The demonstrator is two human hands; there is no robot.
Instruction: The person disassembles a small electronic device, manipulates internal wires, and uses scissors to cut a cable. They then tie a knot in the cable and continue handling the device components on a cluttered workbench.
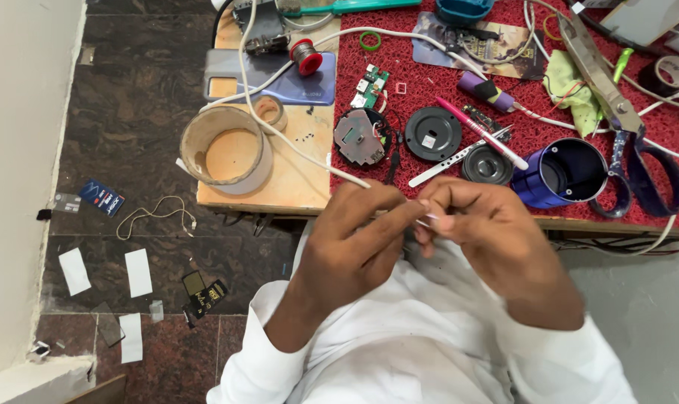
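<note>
Just beyond — blue cylinder (562, 173), scissors (630, 142)

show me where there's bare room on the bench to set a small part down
Bare wood shows between the big tape roll and the red mat, crossed by the white cable. The mat is crowded: circuit board, black disc, blue cylinder, scissors. Both hands, left and right, work just below the near edge.

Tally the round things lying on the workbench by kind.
Tape rolls: 2
Solder spool: 1
Green ring: 1
Black discs: 2
Round circuit board: 1
Blue cylinder: 1
Total: 8
</note>
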